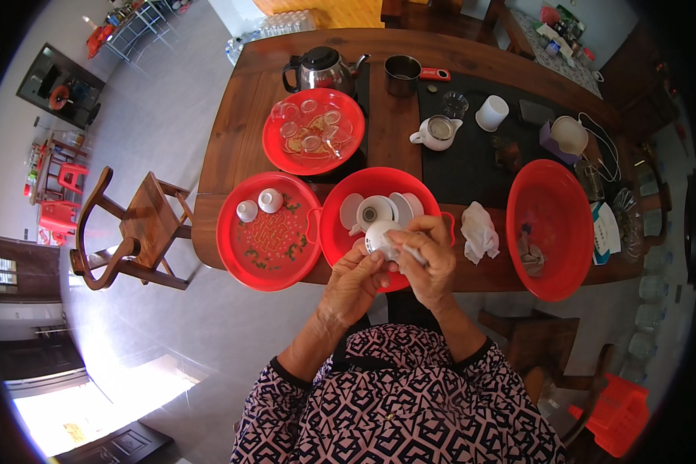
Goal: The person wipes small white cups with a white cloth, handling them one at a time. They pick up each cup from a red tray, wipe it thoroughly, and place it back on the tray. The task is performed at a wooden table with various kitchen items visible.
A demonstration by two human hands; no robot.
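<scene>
Over the near rim of a red plastic basin (377, 177), my left hand (354, 278) holds a small white cup (378, 236) by its edge. My right hand (429, 255) presses a crumpled white tissue (414, 253) against the cup's side. Inside the basin lie several white ceramic pieces, among them a white strainer-like cup (370, 214) with a dark centre. On a red tray (278, 278) at the left, two small white cups (271, 200) rest near the upper edge. A crumpled white tissue (480, 232) lies on the table right of the basin.
Farther back are a red tray of clear glass cups (313, 133), a steel kettle (322, 69), a dark metal pot (402, 75) and a white teapot (438, 132). At the right stands another red basin (548, 226) holding a cloth. A wooden chair (145, 226) stands left of the table.
</scene>
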